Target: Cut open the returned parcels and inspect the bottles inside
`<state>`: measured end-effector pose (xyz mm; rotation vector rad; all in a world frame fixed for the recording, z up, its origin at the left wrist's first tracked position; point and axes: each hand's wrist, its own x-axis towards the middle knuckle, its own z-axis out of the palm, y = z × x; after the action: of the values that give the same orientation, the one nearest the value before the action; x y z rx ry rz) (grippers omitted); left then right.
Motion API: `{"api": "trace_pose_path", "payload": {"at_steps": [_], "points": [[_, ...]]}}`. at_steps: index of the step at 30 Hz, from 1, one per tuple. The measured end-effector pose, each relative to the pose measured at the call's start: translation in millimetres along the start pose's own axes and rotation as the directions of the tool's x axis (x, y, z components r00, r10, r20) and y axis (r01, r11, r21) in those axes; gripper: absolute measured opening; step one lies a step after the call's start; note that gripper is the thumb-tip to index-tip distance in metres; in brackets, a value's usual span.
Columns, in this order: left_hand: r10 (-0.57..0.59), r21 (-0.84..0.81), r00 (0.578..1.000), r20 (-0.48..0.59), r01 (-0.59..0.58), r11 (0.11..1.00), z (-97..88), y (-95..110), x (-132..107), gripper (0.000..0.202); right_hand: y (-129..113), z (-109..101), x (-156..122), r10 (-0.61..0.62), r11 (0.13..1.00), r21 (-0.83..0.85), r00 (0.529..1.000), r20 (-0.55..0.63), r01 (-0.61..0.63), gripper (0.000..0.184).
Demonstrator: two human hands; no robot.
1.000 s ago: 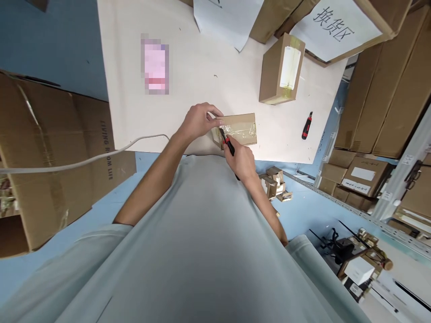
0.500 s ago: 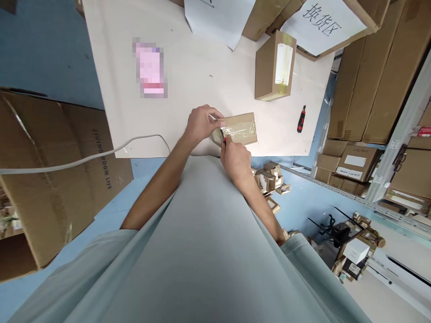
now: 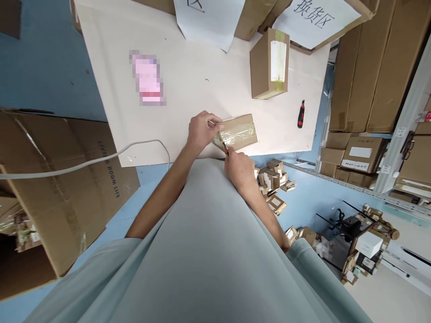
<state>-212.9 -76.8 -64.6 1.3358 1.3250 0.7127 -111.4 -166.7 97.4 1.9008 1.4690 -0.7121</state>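
A small flat cardboard parcel (image 3: 239, 132) wrapped in clear tape lies at the near edge of the white table (image 3: 188, 85). My left hand (image 3: 201, 129) grips its left end, fingers curled over the top. My right hand (image 3: 239, 168) is closed round a red and black utility knife (image 3: 226, 149), whose tip touches the parcel's near left corner. Most of the knife is hidden inside my fist.
A second red and black knife (image 3: 301, 114) lies at the table's right edge. A taller taped box (image 3: 269, 64) stands behind the parcel. A large open carton (image 3: 57, 179) sits at the left with a white cable (image 3: 101, 159). Small boxes (image 3: 274, 179) litter the blue floor; stacked cartons (image 3: 367, 67) fill the right.
My right hand has drawn the knife toward me along the parcel's left end, from its top face down to the near corner. The view has tilted slightly.
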Motion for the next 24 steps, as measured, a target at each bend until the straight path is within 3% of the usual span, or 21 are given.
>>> {"api": "trace_pose_path", "payload": {"at_steps": [4, 8, 15, 24], "points": [[-0.007, -0.004, 1.000, -0.026, 0.007, 1.000, -1.5, -1.6, 1.1, 0.014, 7.6, 5.6, 5.3, -0.062, 0.998, -0.011, 0.998, -0.025, 0.062, 0.046], [-0.011, -0.001, 0.999, -0.034, 0.011, 1.000, -3.6, -1.7, 1.7, 0.013, 34.8, 17.9, 16.4, -0.210, 0.977, -0.051, 0.977, -0.041, 0.208, 0.050], [-0.034, -0.002, 0.999, -0.012, 0.034, 0.999, -4.4, -0.4, -2.2, 0.013, 90.1, 31.9, 49.8, -0.442, 0.896, -0.064, 0.895, -0.052, 0.439, 0.056], [-0.096, 0.001, 0.994, -0.059, 0.096, 0.995, -3.3, 3.1, -9.0, 0.016, 110.9, 35.8, 80.7, -0.641, 0.765, -0.148, 0.764, -0.075, 0.627, 0.056]]}}
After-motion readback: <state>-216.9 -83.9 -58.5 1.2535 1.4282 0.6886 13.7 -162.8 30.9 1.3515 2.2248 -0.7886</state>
